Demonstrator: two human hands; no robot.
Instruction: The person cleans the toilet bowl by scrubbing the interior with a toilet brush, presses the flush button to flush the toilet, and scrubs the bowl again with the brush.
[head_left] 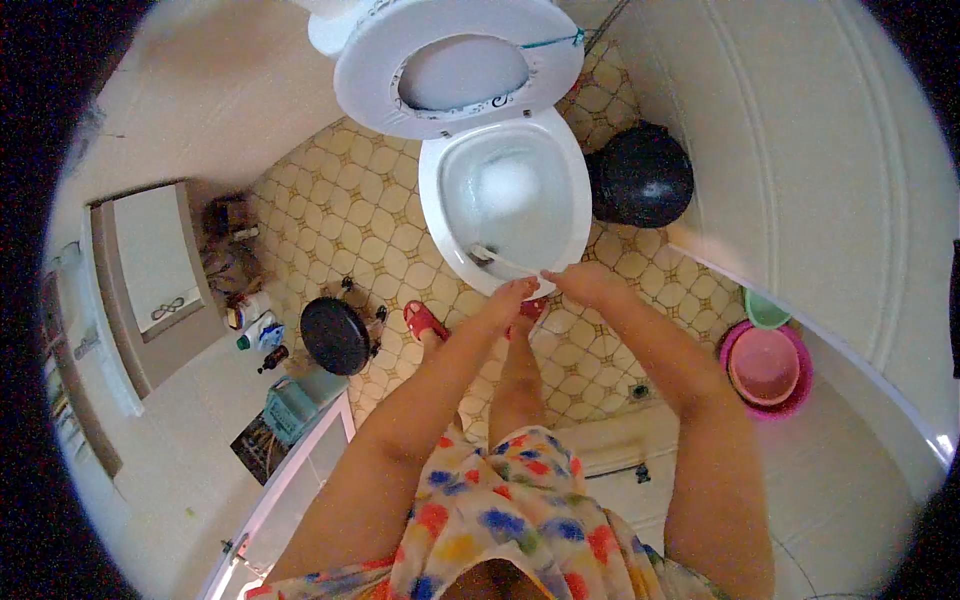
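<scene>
A toilet brush (512,263) with a pale handle reaches into the toilet bowl (458,205), its dark head low on the left inside wall. My right hand (582,284) is closed around the handle's end, just over the front rim. Close beside it, my left hand (515,292) is at the front edge of the bowl with its fingers curled. Whether those fingers grip anything is too small to make out. The patterned seat and lid (365,75) stand raised against the tank.
A black bin (648,178) stands right of the toilet. Pink basins (765,366) and a green one (767,308) are at the far right. On the left are a round black stool (335,335) and several bottles (262,333). My red sandals (425,320) stand on patterned tiles.
</scene>
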